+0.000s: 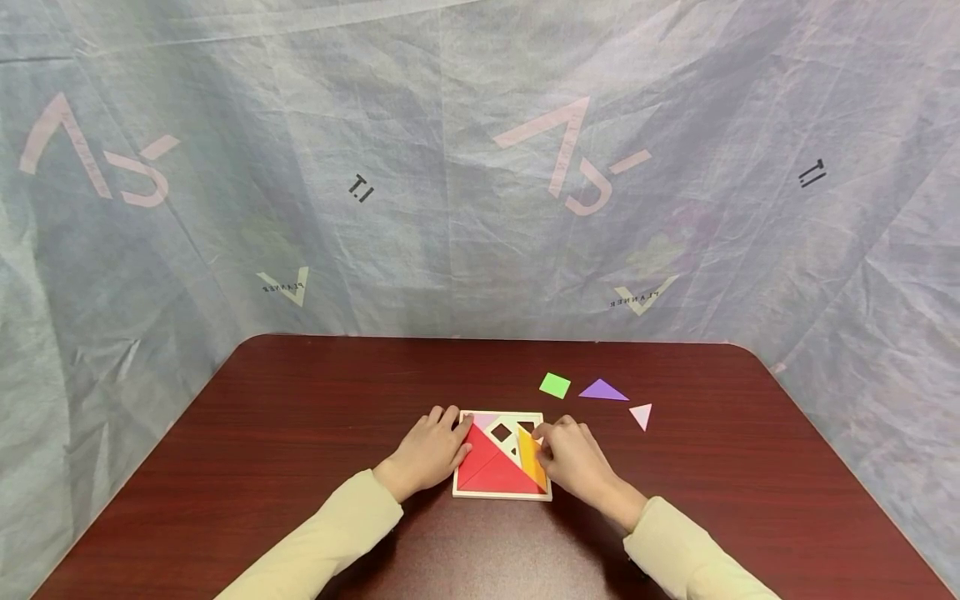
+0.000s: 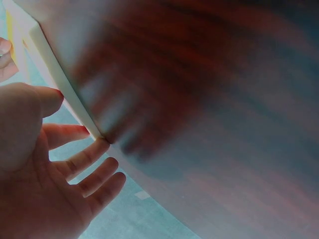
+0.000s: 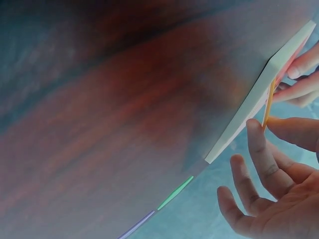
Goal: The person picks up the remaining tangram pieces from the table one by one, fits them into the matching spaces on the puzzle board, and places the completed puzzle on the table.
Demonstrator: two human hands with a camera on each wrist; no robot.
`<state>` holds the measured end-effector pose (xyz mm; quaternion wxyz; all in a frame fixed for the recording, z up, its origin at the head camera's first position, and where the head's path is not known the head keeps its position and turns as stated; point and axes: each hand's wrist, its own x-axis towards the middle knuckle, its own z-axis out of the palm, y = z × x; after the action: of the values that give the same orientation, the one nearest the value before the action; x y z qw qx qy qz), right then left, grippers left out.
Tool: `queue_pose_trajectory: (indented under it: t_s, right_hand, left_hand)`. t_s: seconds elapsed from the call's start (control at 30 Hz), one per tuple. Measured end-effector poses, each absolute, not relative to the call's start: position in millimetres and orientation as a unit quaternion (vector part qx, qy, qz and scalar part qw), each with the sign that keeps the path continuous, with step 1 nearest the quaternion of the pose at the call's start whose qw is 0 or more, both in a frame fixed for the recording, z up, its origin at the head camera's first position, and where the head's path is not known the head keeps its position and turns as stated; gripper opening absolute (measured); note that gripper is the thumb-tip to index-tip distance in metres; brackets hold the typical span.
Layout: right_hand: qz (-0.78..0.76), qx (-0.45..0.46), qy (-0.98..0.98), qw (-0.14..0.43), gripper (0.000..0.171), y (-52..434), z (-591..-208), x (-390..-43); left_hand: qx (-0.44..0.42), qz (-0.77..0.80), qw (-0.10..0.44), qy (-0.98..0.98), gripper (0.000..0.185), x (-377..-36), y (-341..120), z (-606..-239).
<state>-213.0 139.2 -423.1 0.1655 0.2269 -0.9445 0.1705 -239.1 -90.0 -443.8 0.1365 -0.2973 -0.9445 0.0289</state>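
A square tangram board (image 1: 502,497) with a pale rim lies on the table. Two red triangles (image 1: 510,477) and a pink piece (image 1: 483,418) sit in it; dark cut-outs show in its bare upper right part. My left hand (image 1: 427,447) rests at the board's left side, its fingers loosely extended against the rim (image 2: 62,84). At the right side, my right hand (image 1: 583,463) pinches a yellow tangram piece (image 1: 529,460) between thumb and finger. The right wrist view has this yellow piece (image 3: 268,105) tilted up at the rim; fingers hide part of it overhead.
Beyond the board lie a green square (image 1: 555,385), a purple triangle (image 1: 603,391) and a pale pink triangle (image 1: 641,416), apart from each other. The dark red-brown table (image 1: 337,400) ends at a grey cloth backdrop (image 1: 450,250).
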Motion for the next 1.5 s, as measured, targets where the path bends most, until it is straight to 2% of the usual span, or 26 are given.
queue_pose_trajectory:
  t_s: [0.93,1.23,1.5]
  right_hand:
    - [0.116,0.203,-0.956,0.176,0.009,136.8,-424.7,-209.8]
    - [0.12,0.241,-0.943,0.196,0.015,139.1,-425.6,-211.8]
    - [0.086,0.321,-0.923,0.193,0.022,142.7,-426.6,-212.6]
  left_hand:
    - [-0.298,0.027,0.136,-0.944,0.04,-237.3,-89.6,-440.0]
    - [-0.297,0.028,0.137,-0.945,0.041,-237.7,-89.6,-441.0]
    - [-0.299,0.03,0.143,-0.943,0.04,-237.8,-90.0,-441.5]
